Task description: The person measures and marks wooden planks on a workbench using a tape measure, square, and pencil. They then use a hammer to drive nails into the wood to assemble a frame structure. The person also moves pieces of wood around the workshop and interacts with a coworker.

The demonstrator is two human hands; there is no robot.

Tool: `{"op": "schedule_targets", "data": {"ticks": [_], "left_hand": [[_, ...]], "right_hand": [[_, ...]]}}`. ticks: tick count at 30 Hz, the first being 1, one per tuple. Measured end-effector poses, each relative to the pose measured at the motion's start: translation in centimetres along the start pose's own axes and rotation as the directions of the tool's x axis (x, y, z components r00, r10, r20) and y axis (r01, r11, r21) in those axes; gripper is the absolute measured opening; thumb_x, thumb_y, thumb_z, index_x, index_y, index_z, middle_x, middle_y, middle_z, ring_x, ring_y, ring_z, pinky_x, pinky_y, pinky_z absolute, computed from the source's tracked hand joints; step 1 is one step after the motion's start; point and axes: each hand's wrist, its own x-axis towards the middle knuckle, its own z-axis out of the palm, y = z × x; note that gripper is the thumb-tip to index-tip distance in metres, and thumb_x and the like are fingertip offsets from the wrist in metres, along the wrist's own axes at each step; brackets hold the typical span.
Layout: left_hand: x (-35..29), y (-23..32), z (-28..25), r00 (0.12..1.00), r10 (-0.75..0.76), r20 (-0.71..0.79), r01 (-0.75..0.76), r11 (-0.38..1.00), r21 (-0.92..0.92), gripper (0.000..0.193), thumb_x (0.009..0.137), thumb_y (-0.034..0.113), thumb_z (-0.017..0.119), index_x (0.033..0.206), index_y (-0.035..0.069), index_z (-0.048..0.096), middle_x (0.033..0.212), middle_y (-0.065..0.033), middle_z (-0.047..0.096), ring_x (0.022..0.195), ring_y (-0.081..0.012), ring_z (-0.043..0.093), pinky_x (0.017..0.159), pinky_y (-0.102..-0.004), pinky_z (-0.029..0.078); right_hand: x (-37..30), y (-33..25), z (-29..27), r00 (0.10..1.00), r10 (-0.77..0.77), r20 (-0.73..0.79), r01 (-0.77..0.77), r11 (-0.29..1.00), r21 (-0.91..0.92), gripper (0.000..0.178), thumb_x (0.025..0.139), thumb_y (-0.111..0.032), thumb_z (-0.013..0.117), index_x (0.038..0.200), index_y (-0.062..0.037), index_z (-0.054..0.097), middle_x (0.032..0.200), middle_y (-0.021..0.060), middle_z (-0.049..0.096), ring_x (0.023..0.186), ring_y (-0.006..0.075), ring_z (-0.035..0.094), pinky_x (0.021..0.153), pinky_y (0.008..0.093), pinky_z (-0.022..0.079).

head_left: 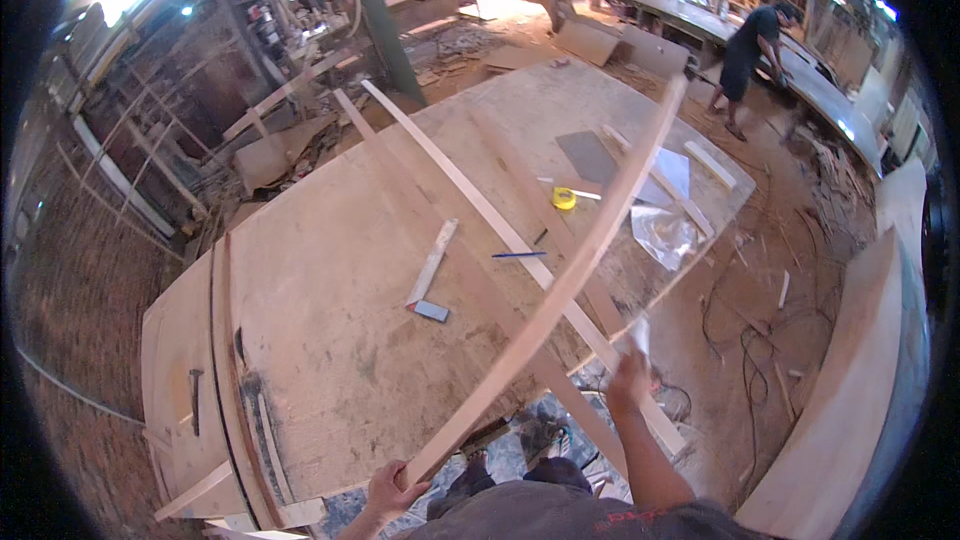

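Observation:
My left hand (pixel 393 490) is closed around the near end of a long wooden strip (pixel 560 305). The strip slants up over the large plywood-topped table (pixel 330 360), its far end raised to the right. My right hand (pixel 628 380) is by the table's near right edge, blurred, with its fingers curled. A smeared whitish thing (pixel 641 334) sticks up from it, too blurred to name. Beneath the held strip lie a pale strip (pixel 455 175) and a browner strip (pixel 400 175), both crossing the table. An L-shaped tool (pixel 430 311) with a grey block rests left of them.
A yellow tape measure (pixel 563 198), blue pen (pixel 518 255), paper (pixel 672 175) and clear plastic (pixel 663 237) lie on the table. A hammer (pixel 195 402) is at left. Cables (pixel 752 370) and scraps litter the right floor. Another person (pixel 748 55) works at a far bench (pixel 690 15).

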Motion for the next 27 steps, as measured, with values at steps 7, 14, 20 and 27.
{"op": "schedule_targets", "data": {"ticks": [7,14,20,27], "left_hand": [[4.8,2.9,0.3,0.983,0.115,-0.144,-0.156,0.935,-0.319,0.044,0.079,0.018,0.083,0.11,-0.003,0.059,0.093,-0.011,0.065,0.087,-0.0178,0.064,0.077,-0.0324,0.052],[9.5,0.9,-1.5,0.976,0.195,-0.101,-0.219,0.894,-0.39,0.03,0.089,0.01,0.072,0.111,0.0,0.053,0.092,-0.0038,0.059,0.08,-0.0108,0.056,0.071,-0.0265,0.045],[9.3,2.1,1.2,0.975,0.214,0.055,-0.135,0.773,-0.62,0.021,0.094,0.016,0.066,0.103,0.003,0.053,0.076,0.0044,0.048,0.068,-0.0042,0.042,0.059,-0.0232,0.032],[8.5,9.2,6.2,0.962,0.268,0.054,-0.168,0.735,-0.656,0.015,0.095,0.015,0.057,0.101,0.002,0.053,0.075,0.0048,0.045,0.067,-0.0049,0.043,0.058,-0.0235,0.034]], "right_hand": [[2.8,-9.9,3.5,0.931,-0.246,0.271,0.261,0.965,-0.018,0.051,0.084,-0.016,0.064,0.135,-0.0154,0.055,0.128,0.0181,0.056,0.124,0.0372,0.051,0.102,0.0554,0.04],[-11.5,-9.1,-4.9,0.995,-0.082,0.059,0.079,0.996,0.045,0.038,0.08,-0.009,0.072,0.117,-0.0097,0.067,0.121,0.0146,0.061,0.114,0.0367,0.058,0.097,0.0479,0.047],[-35.7,-2.1,-11.8,0.911,0.411,-0.039,-0.413,0.906,-0.091,0.022,0.081,-0.007,0.069,0.102,-0.0073,0.073,0.099,0.0157,0.067,0.098,0.0355,0.065,0.086,0.0442,0.053],[-64.8,7.4,-13.4,0.418,0.881,0.219,-0.787,0.472,-0.397,0.032,0.081,-0.031,0.067,0.104,-0.011,0.078,0.1,0.0113,0.074,0.1,0.0314,0.071,0.083,0.0448,0.057]]}}
